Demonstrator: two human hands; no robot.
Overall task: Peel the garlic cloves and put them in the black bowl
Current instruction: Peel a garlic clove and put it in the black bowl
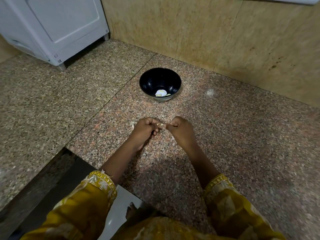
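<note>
Mid-desk (225,129), the left hand (144,130) and right hand (182,130) meet, fingers curled, both pinching one clove (161,125). Open granite lies all round; the desk edge drops away near-left. Beyond the hands, the bowl (144,82) holds a few peeled cloves (161,93).

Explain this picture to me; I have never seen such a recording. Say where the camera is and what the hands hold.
One picture, from a wide-angle camera worn on a person's head, looking down. No machine here: the bare hands are that person's own. The left hand and right hand meet above the speckled granite surface, their fingers pinching a small pale garlic clove between them. Beyond stands the round black bowl with a few peeled pale cloves inside. Scraps of papery skin lie by the left hand. A white appliance stands far left.
</note>
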